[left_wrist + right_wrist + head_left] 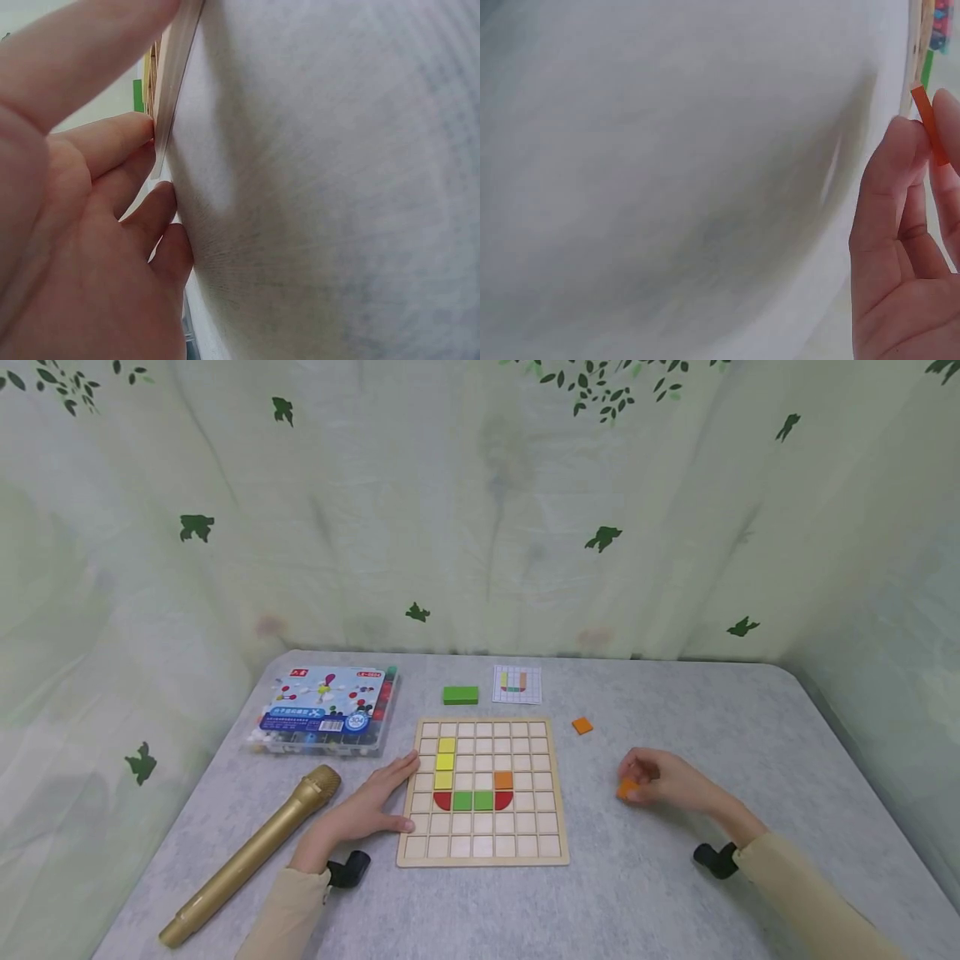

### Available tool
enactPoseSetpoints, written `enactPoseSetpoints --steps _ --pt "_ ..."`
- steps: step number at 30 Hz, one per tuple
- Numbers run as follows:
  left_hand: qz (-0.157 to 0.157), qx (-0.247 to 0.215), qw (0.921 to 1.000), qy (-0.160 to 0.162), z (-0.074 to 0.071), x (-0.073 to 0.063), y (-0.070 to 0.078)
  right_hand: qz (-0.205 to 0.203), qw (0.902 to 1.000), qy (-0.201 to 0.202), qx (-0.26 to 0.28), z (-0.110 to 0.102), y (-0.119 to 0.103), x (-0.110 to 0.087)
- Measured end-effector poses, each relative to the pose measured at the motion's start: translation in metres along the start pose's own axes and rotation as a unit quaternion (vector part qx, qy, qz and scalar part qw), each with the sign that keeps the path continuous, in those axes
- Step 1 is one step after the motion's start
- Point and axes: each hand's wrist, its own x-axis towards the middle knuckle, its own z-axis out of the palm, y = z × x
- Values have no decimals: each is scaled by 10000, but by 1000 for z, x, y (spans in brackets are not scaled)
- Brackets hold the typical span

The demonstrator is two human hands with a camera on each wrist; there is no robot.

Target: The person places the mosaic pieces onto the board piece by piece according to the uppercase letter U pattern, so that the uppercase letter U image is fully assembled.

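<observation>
A wooden grid board (pixel 480 852) lies mid-table. On it, yellow square tiles (pixel 445 762) form a column, with red rounded tiles (pixel 442 801) and green square tiles (pixel 473 801) in a row below. One orange tile (pixel 503 780) sits above the right red piece. My left hand (pixel 372 806) rests at the board's left edge, its fingers and thumb touching the frame. To the right of the board, my right hand (pixel 663 781) pinches an orange square tile (pixel 930 124) between thumb and fingers. Another orange tile (pixel 582 726) lies loose beside the board's upper right.
Behind the board are a green block (pixel 461 695) and a small pattern card (pixel 517 684) showing a similar coloured figure. A clear plastic case (pixel 322 710) with a printed label stands at the back left. A gold microphone (pixel 251 856) lies left of my left arm.
</observation>
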Motion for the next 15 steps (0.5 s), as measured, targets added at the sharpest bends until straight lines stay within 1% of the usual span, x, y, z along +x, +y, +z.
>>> enactPoseSetpoints --steps 5,7,12,15 --pt "-19 40 10000 11 0 0 0 55 9999 14 142 7 -13 19" --pt "-40 50 10000 16 0 0 0 -21 9998 -1 217 10 -17 28" --pt "-53 35 10000 23 0 0 1 -355 9987 -123 358 20 -24 50" --pt "-29 65 10000 27 0 0 0 -384 9985 -204 345 27 -32 65"
